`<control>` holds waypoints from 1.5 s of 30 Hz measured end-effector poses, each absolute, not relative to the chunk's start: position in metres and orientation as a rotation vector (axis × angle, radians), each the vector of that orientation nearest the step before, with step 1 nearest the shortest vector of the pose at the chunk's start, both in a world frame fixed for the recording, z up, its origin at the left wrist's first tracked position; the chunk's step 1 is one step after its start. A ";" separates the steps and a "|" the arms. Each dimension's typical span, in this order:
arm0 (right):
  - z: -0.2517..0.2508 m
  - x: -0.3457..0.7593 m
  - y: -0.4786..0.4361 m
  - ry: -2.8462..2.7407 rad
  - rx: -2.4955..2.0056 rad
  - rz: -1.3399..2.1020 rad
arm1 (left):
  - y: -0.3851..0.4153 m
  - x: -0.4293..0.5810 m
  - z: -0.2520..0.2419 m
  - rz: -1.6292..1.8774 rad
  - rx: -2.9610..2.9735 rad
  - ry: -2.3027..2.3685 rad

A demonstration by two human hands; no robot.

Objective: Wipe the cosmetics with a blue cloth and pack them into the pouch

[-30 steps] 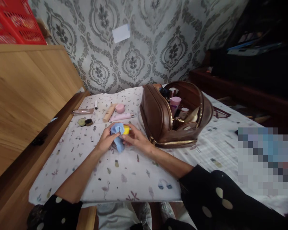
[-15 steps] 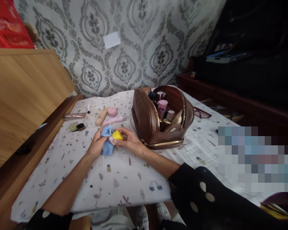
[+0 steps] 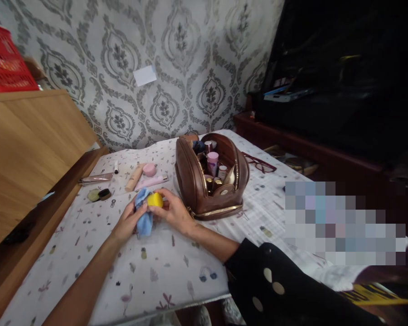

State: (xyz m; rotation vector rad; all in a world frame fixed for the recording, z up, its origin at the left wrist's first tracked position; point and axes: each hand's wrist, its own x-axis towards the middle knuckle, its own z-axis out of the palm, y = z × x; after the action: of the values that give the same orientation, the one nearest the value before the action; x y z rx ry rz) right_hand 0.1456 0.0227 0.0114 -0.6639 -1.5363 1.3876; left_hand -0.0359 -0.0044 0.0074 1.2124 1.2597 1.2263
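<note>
My left hand [image 3: 125,225] is closed around a light blue cloth [image 3: 144,224], whose lower end hangs below the fingers. In my right hand [image 3: 175,214], a small yellow container [image 3: 155,200] is pinched between thumb and fingers. Its left side presses against the cloth, so I cannot see that part. Just right of my hands stands an open brown cosmetic bag [image 3: 190,181] with a gold zip. Inside it are a pink-lidded container [image 3: 212,164], a small white-capped bottle [image 3: 222,172] and other items.
Beyond my hands lie a pink tube [image 3: 151,182], a beige tube [image 3: 134,177] and a round pink jar [image 3: 149,170]. Farther left are an opened round compact [image 3: 98,194] and a slim clear case [image 3: 95,178]. Red glasses [image 3: 261,164] rest behind the bag.
The view has shifted, so the table and bag appear farther left. The yellow container has turned a little against the cloth, and its pale end is now mostly covered.
</note>
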 end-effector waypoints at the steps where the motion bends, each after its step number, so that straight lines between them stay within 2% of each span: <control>1: 0.014 0.147 0.021 -1.611 -0.690 1.244 | -0.005 -0.033 0.009 1.231 1.158 1.285; 4: 0.026 0.155 0.013 -1.808 -0.738 0.905 | -0.011 -0.021 0.018 1.316 1.005 1.350; 7: 0.043 0.169 0.001 -1.949 -0.780 0.765 | -0.018 -0.011 0.030 1.374 0.985 1.434; 12: 0.077 0.217 -0.021 -1.977 -0.636 0.623 | -0.025 0.001 0.058 1.334 1.396 1.515; 16: 0.102 0.266 -0.027 -1.753 -0.630 0.628 | -0.027 0.033 0.094 1.097 1.913 1.240; 20: 0.119 0.306 -0.017 -1.547 -0.816 0.712 | -0.028 0.078 0.119 0.869 2.390 1.209; 25: 0.126 0.335 0.004 -1.592 -0.978 0.561 | -0.023 0.104 0.108 0.560 3.016 1.172; 30: 0.129 0.345 0.017 -1.841 -1.106 0.360 | -0.020 0.102 0.099 0.407 3.226 1.112; 45: 0.136 0.341 0.053 -2.445 -1.023 0.680 | -0.010 0.098 0.097 0.526 3.218 1.000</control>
State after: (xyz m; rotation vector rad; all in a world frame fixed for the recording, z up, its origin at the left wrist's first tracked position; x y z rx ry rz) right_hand 0.3414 0.0528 0.1361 -1.0230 -2.4445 0.6804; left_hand 0.0983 -0.0102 0.0972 3.2177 1.0000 0.5256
